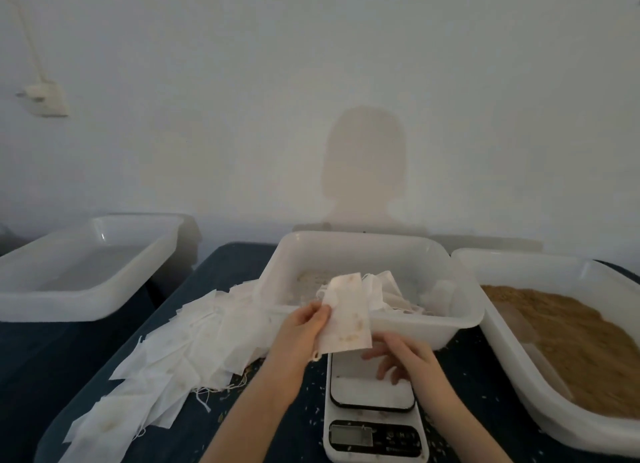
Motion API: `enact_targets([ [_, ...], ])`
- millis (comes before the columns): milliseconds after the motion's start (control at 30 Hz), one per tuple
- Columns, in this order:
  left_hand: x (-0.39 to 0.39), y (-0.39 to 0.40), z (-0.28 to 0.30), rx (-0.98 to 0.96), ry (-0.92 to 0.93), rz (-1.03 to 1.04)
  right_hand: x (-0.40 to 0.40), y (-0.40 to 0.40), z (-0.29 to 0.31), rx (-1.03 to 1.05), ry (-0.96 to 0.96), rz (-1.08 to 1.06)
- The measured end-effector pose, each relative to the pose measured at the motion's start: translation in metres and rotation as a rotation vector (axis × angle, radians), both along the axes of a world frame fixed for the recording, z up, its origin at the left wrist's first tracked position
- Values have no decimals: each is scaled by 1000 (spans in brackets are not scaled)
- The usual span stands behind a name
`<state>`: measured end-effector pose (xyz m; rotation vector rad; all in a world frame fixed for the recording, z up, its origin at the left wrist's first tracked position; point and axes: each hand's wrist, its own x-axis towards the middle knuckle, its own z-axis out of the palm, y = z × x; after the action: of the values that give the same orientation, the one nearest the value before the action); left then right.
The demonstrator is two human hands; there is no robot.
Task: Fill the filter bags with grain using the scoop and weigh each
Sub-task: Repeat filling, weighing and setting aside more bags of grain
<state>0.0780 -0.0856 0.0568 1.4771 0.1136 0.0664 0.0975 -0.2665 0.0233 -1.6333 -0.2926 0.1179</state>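
**1 filter bag pinched above the scale**

The left hand (pixel 304 324) grips a white filter bag (pixel 346 315) at its left edge, thumb and fingers closed on it, holding it upright over the near rim of the middle tub (pixel 464 310). The bag hides the fingertips of the right hand (pixel 401 358), which hovers over the scale (pixel 372 396) platform with fingers loosely spread; whether it touches the bag cannot be told. More bags (pixel 180 351) spill in a heap from the middle tub onto the dark tabletop (pixel 214 272) at left. Grain (pixel 575 344) lies in the right tub (pixel 512 369), cut off by the frame edge. The scale's display is too blurred to read. A tub at left (pixel 86 306) looks empty. No scoop is discernible.
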Motion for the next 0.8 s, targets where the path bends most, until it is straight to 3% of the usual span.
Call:
enact_targets([
  [133, 9, -27, -11, 6, 54, 25, -3, 10, 6, 0, 43, -7],
  [233, 9, -39, -12, 97, -54, 100, -2, 2, 4, -20, 47, -136],
  [367, 6, -44, -16, 716, -470, 280, 2, -5, 4, -68, 37, -222],
  [433, 3, -48, -14, 843, -580, 222, 5, -6, 3, -84, 15, -241],
  [600, 5, -49, -12, 922, -483, 88, 8, -6, 7, -137, -43, -253],
  [800, 9, -47, -14, 730, -305, 67, 6, -14, 16, -144, -70, -52],
])
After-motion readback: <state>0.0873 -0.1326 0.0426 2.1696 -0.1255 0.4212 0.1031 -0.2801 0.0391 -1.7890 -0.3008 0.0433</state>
